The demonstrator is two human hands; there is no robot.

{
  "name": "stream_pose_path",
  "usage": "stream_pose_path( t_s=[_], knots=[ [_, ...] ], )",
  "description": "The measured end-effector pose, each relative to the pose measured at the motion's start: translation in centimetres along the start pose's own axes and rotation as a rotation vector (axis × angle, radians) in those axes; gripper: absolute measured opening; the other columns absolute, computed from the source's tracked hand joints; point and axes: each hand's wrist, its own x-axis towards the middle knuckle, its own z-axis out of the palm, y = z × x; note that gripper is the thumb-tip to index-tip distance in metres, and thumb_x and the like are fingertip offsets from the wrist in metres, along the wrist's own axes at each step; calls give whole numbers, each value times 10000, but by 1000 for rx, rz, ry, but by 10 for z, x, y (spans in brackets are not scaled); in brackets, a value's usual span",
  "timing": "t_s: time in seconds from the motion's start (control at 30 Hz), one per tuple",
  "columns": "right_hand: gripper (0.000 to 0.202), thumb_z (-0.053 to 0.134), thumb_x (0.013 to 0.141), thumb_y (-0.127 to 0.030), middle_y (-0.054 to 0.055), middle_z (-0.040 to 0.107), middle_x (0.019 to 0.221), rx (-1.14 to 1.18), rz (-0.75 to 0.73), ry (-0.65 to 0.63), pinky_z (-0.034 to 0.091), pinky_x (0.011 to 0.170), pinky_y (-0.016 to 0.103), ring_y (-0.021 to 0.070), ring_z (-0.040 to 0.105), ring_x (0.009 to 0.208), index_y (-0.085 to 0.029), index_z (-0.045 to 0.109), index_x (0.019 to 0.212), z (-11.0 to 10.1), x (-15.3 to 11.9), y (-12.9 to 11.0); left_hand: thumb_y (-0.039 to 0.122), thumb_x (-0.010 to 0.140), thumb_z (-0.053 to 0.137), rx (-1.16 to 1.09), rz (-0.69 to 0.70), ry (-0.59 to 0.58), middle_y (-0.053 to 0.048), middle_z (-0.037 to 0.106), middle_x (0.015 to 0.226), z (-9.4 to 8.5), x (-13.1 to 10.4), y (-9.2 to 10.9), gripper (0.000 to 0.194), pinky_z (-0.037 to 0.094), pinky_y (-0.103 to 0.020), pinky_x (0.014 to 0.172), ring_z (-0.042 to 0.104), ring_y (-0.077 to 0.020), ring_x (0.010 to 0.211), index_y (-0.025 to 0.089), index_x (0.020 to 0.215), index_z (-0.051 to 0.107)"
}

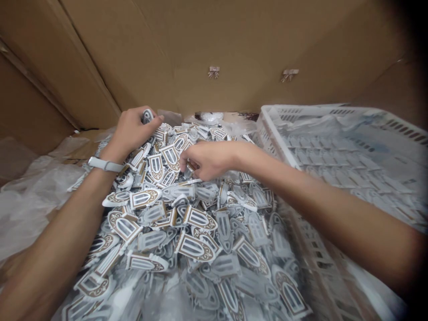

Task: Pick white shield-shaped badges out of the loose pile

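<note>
A large heap of small arched window-shaped pieces (197, 218), white and grey with gold-brown scrollwork on some, fills the middle. At the heap's back left, my left hand (135, 129) is closed round a grey-white arched piece (147, 117), which shows between thumb and fingers. My right hand (209, 160) reaches in from the right, its fingers curled down against the pieces at the heap's centre. Its fingertips are partly hidden, and what they hold, if anything, cannot be made out.
On the right stands a white slotted plastic crate (277, 138) with rows of pieces (334, 165) inside. Crumpled clear plastic (40, 191) lies at the left. Behind rises a cardboard wall (187, 53) with two small bows (214, 72) on it.
</note>
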Motion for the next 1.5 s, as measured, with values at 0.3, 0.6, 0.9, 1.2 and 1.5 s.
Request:
stream_pose_path(
  t_s=[0.3, 0.6, 0.9, 1.2, 1.5],
  knots=[
    [579, 674, 827, -40, 47, 738, 1065, -19, 3, 9, 450, 775, 317, 160, 589, 846, -161, 731, 1391, 0, 0, 1, 602, 918, 604, -14, 16, 10, -66, 699, 836, 0, 1, 0, 411, 488, -425, 838, 648, -254, 846, 209, 843, 699],
    [516, 726, 860, -87, 46, 738, 1039, -13, -6, 22, 432, 767, 321, 160, 593, 825, -161, 744, 1370, 0, 3, 3, 621, 912, 581, 0, -8, 6, -53, 697, 849, 2, 0, 1, 429, 496, -416, 870, 644, -241, 858, 214, 862, 707],
    [442, 732, 901, -151, 36, 713, 1047, -13, -10, 47, 411, 740, 320, 157, 574, 831, -172, 711, 1342, 4, 6, 8, 632, 934, 580, 14, 6, 6, -44, 713, 856, 0, 1, -1, 442, 508, -409, 851, 652, -230, 865, 215, 862, 706],
    [463, 791, 942, -247, 41, 715, 1065, 10, 43, 74, 376, 721, 316, 161, 578, 832, -158, 638, 1369, 3, 6, 5, 601, 924, 591, -8, 14, 12, -54, 698, 837, 0, 0, 1, 420, 489, -418, 848, 643, -235, 847, 203, 845, 700],
    [477, 799, 894, -217, 46, 736, 1022, 19, 24, 78, 391, 711, 307, 149, 586, 786, -127, 664, 1342, 1, 3, 1, 568, 923, 621, -3, 31, 40, -32, 675, 779, 3, 2, -4, 407, 486, -361, 800, 612, -195, 781, 179, 847, 711]
  ],
)
